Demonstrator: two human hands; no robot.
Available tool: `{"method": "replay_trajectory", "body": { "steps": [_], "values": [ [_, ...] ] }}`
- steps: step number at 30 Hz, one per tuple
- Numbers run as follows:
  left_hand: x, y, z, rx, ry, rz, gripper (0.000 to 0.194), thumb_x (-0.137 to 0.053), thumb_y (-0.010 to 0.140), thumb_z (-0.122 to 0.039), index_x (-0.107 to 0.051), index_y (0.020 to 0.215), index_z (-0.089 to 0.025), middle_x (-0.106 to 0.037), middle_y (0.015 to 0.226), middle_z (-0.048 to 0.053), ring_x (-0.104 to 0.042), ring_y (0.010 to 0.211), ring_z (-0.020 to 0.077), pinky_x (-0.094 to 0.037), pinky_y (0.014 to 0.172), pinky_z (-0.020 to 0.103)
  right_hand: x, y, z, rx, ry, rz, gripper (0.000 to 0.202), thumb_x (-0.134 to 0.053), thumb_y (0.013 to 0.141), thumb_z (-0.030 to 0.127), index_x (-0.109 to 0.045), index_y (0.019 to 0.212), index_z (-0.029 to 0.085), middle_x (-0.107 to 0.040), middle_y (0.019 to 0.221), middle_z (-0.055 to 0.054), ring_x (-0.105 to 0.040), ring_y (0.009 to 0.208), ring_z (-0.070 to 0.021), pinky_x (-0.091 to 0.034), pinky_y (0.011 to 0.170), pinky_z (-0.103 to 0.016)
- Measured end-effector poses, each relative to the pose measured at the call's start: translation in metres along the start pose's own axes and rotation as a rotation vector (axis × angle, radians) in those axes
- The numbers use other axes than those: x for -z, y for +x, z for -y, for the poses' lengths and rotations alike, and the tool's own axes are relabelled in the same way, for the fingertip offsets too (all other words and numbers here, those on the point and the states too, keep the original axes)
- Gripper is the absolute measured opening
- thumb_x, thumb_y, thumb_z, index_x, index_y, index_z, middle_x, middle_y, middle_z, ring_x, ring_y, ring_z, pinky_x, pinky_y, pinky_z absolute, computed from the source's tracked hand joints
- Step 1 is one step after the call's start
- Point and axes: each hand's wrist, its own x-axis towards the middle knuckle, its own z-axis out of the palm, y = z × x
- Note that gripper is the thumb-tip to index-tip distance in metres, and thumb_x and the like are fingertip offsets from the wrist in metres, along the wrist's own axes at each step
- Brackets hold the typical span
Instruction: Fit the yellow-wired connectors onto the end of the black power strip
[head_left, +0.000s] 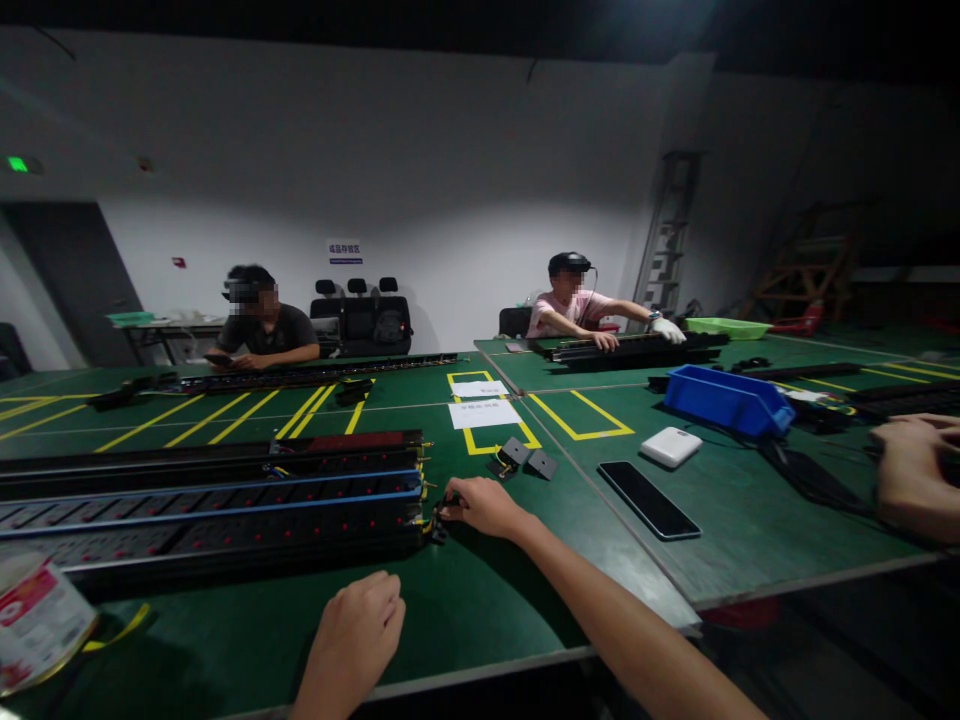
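Head view: the right hand, the nearer, pinches a small black fitting at the end of long black strips that stretch leftward from it, beyond the loosely curled left hand; whether that holds anything, I cannot tell

the long black strips are cut off by the left edge, as is the near-left tub. the palm of the left hand is hidden. the small dark part pinched by the right hand is blurred. print on the white sheets cannot be read.
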Motion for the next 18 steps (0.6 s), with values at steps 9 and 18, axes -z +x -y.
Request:
{"method": "replay_trajectory", "body": {
  "steps": [9, 18],
  "values": [
    [-0.0008, 0.0013, 0.0003, 0.003, 0.008, 0.008, 0.03, -0.035, 0.092, -0.011, -0.046, 0.065, -0.019, -0.057, 0.069, 0.001, -0.054, 0.065, 0.013, -0.025, 0.063, 0.031, -0.0031, 0.0013, -0.0026, 0.001, 0.006, -0.012, 0.026, -0.068, 0.09, 0.047, -0.067, 0.108, 0.027, -0.072, 0.088, 0.001, -0.064, 0.078, -0.0163, -0.027, 0.059, -0.025],
    [0.001, 0.0, -0.0012, 0.008, 0.004, 0.01, 0.03, -0.035, 0.091, -0.01, -0.045, 0.065, -0.02, -0.056, 0.068, 0.0, -0.053, 0.063, 0.0132, -0.025, 0.062, 0.031, -0.0018, 0.0007, -0.0011, -0.013, 0.011, -0.002, 0.028, -0.068, 0.09, 0.047, -0.067, 0.109, 0.027, -0.072, 0.09, 0.0, -0.064, 0.078, -0.0162, -0.027, 0.06, -0.025]
  ]
}}
